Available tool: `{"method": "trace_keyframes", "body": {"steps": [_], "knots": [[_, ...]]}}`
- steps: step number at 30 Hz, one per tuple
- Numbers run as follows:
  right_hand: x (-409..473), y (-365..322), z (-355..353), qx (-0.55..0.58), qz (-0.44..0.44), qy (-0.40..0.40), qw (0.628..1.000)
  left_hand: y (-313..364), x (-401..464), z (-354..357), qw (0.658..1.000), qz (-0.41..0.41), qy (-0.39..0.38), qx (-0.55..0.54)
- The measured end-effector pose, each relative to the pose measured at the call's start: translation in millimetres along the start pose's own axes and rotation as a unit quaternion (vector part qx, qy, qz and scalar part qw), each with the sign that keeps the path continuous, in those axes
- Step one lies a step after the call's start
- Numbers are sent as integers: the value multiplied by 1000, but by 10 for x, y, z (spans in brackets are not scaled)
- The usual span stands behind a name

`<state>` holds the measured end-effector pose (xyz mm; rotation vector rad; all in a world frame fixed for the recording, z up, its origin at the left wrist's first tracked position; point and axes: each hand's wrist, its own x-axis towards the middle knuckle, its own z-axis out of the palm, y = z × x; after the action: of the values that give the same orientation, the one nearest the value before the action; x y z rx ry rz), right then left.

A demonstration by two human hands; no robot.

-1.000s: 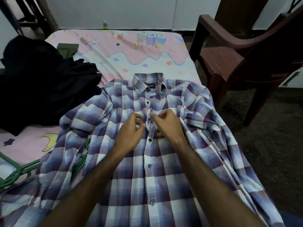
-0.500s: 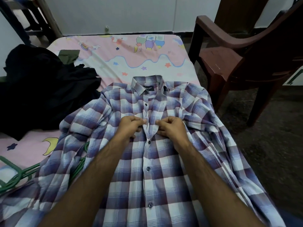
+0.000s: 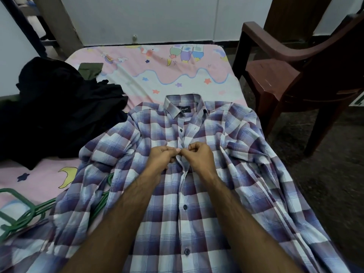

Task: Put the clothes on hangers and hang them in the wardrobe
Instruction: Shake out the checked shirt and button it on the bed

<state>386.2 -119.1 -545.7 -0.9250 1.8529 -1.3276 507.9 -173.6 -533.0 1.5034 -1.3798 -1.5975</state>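
Observation:
A purple, blue and white checked shirt [image 3: 226, 184] lies face up on the bed, collar away from me, its front mostly buttoned. My left hand [image 3: 161, 157] and my right hand [image 3: 199, 157] meet at the placket in the upper chest. Each pinches one edge of the shirt front, fingers curled, thumbs touching near a button. Green hangers [image 3: 25, 213] lie at the left, partly under the shirt's sleeve.
A heap of black clothes [image 3: 59, 115] with an olive garment [image 3: 90, 68] sits on the bed's left side. The pink cartoon bedsheet [image 3: 157, 69] shows beyond the collar. A brown plastic armchair [image 3: 285, 75] stands right of the bed on a dark floor.
Both hands slid slightly up the placket and closed together, fingers now pinching the fabric at one button. The camera tilted up a little.

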Motion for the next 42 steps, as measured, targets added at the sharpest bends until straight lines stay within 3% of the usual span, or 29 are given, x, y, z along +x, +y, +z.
{"method": "trace_keyframes", "body": {"steps": [11,30,36,42], "knots": [[5,64,-66,68,16,-51,996,-39,30,-22,1000,5,17,-14],[-128,154,-37,82,-41,-33,995,-55,-32,115,997,31,65,19],[-49,102,-125,168,-14,-109,980,7,-4,-31,1000,-17,-13,-21],[-53,119,-27,116,-39,-56,991,16,43,-89,999,-26,-23,-26]]}}
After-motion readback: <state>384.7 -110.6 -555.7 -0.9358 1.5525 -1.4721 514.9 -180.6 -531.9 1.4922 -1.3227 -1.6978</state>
